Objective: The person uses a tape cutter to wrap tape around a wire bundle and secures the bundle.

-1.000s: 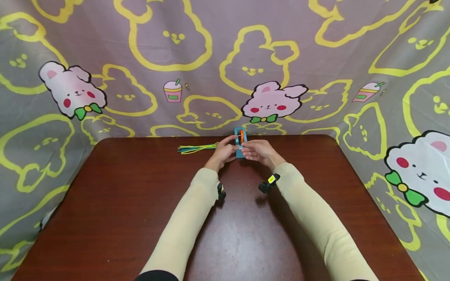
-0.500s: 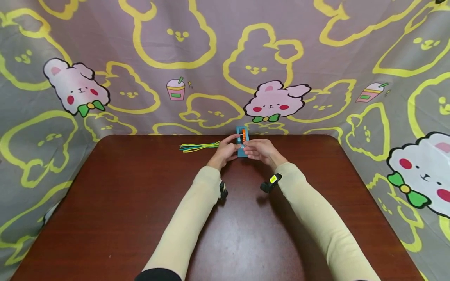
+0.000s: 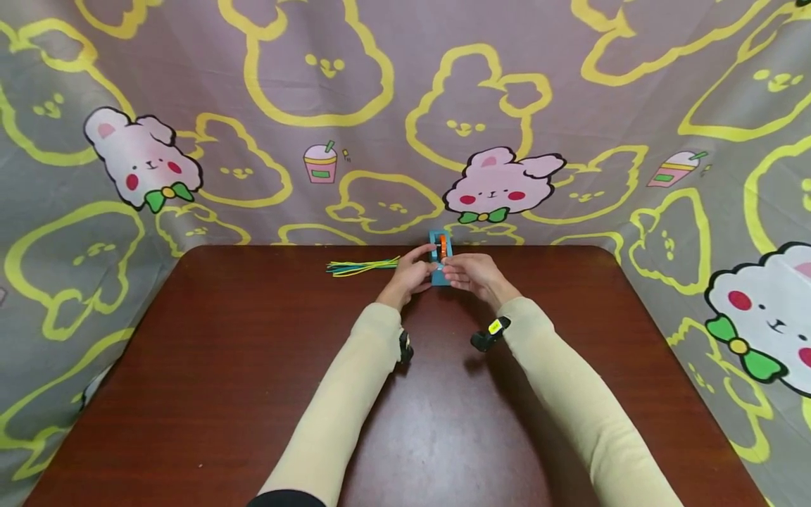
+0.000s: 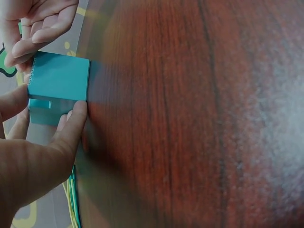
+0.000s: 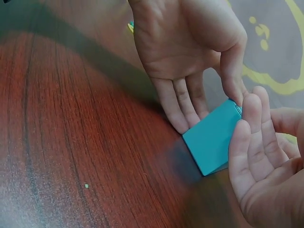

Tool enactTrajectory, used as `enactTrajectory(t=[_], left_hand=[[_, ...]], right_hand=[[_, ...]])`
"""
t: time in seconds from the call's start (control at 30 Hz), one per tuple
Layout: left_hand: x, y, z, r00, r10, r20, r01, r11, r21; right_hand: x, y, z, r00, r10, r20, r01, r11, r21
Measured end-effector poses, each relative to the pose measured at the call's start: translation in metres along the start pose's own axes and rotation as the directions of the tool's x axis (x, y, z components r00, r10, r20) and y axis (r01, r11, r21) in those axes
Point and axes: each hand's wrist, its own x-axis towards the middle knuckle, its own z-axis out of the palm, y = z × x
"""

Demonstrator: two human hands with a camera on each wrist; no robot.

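A teal tape dispenser (image 3: pixel 440 279) with an orange roll core (image 3: pixel 443 246) stands at the table's far edge. My left hand (image 3: pixel 405 277) grips it from the left, thumb and fingers on its sides. In the left wrist view the dispenser's flat front (image 4: pixel 59 76) and its serrated edge face the camera. Close over that edge, my right hand (image 3: pixel 476 273) pinches with thumb and index finger at the tape end, which shows only as a faint whitish glint. The right hand's other fingers (image 5: pixel 254 156) extend loosely beside the dispenser, partly hiding it in the right wrist view.
Thin yellow and green strands (image 3: pixel 361 267) lie in a bundle left of the left hand. Behind the brown table (image 3: pixel 253 352) hangs a patterned cloth (image 3: pixel 380 84), close to the dispenser. A small pale speck (image 5: pixel 86 186) lies on the tabletop.
The head view has shifted slightly, so the whole scene sits a little further right. Both hands stay at the dispenser in nearly the same pose.
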Motion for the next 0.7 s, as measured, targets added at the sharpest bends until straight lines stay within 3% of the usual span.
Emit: enactTrajectory(t=[0.17, 0.37, 0.7], left_hand=[[0.0002, 0.0010, 0.0017, 1.000, 0.015, -0.005, -0.015, 1.000, 0.001], [0.0008, 0.0011, 0.0014, 1.000, 0.006, -0.004, -0.006, 1.000, 0.000], [0.0004, -0.0015, 0.0020, 1.000, 0.010, -0.010, -0.010, 1.000, 0.004]], right_hand=[[-0.0013, -0.0019, -0.0012, 1.000, -0.007, 0.009, 0.007, 1.000, 0.023], [-0.0003, -0.0025, 0.0011, 0.999, 0.053, 0.002, -0.053, 0.998, 0.040], [-0.0024, -0.0001, 0.0065, 0.996, 0.069, -0.055, -0.066, 0.996, 0.058]])
